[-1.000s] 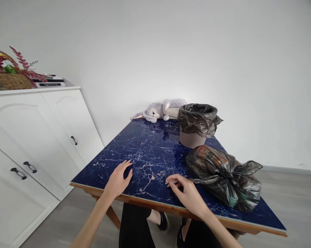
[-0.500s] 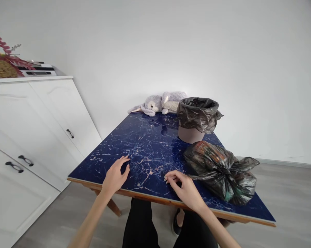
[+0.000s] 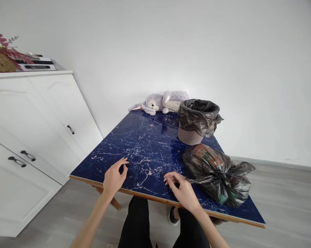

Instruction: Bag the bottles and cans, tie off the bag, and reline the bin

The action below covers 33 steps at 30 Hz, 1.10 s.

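On the dark blue marble-patterned table (image 3: 145,144), my left hand (image 3: 114,176) rests near the front edge, fingers loosely bent, thumb apart and nothing held. To its right, my right hand (image 3: 182,189) is also at the front edge with fingers gently curled, thumb apart and nothing visible in the grasp. Close beside it lies a knotted black plastic bag (image 3: 209,168) filled with things; orange and green show through the film. One twisted end of the bag reaches the back of my right hand; I cannot tell whether they touch.
Behind the full bag stands a pinkish-grey bin (image 3: 188,136) lined with a black bag (image 3: 198,119). A grey plush bunny (image 3: 157,103) lies at the table's far edge against the wall. White cabinets (image 3: 41,127) stand to the left, with a wicker basket (image 3: 1,63) on top.
The view has shifted slightly, so the cabinets and table sit a little differently in the picture. Both hands stay nearly where they were, and nothing is taken hold of.
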### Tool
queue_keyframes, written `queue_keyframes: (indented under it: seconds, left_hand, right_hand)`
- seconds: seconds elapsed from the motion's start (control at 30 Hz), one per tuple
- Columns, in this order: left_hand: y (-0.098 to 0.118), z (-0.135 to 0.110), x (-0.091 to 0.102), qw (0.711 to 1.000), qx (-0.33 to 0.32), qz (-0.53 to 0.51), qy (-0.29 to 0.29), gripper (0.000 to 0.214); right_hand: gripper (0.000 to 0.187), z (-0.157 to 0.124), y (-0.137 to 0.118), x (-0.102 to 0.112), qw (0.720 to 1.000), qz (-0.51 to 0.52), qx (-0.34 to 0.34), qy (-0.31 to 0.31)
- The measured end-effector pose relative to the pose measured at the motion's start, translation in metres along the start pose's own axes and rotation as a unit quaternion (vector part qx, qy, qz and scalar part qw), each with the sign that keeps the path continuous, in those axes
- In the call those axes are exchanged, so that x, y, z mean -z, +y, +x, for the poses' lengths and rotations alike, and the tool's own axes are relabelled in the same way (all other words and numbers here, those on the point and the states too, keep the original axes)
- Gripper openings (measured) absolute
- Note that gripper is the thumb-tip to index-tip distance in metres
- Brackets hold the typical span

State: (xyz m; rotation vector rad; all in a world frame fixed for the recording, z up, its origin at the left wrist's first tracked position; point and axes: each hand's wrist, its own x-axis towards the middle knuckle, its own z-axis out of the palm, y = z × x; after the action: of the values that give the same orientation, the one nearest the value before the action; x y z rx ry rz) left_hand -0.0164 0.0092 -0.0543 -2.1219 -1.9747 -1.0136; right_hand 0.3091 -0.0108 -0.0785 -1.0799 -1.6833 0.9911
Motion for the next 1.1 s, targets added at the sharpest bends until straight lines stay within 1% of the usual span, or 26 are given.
queue_keyframes:
  seconds: [0.33,0.5,0.77,0.93,1.1]
  left_hand:
    - [-0.0034,-0.0021,-0.0023,1.000,0.007,0.009,0.024,0.026]
    - [-0.0014,-0.0017,-0.0004,1.000,0.003,0.008,0.023,0.026]
    - [0.0046,0.0007,0.0029,1.000,0.024,-0.003,0.006,0.027]
    - [0.0041,0.0008,0.0031,0.999,0.037,-0.003,0.006,0.028]
    - [0.0019,0.0013,0.0030,0.999,0.042,0.014,-0.004,0.030]
  right_hand:
    - [0.021,0.0027,-0.0011,-0.0012,1.000,-0.002,0.005,-0.004]
    - [0.023,0.0029,0.0001,-0.0012,1.000,0.004,0.009,-0.007]
    - [0.026,0.0041,-0.0029,0.0010,1.000,0.008,0.015,-0.012]
    - [0.026,0.0056,-0.0026,0.0029,1.000,0.005,0.021,-0.018]
    - [0.025,0.0056,0.0022,0.0012,1.000,0.003,0.020,-0.004]
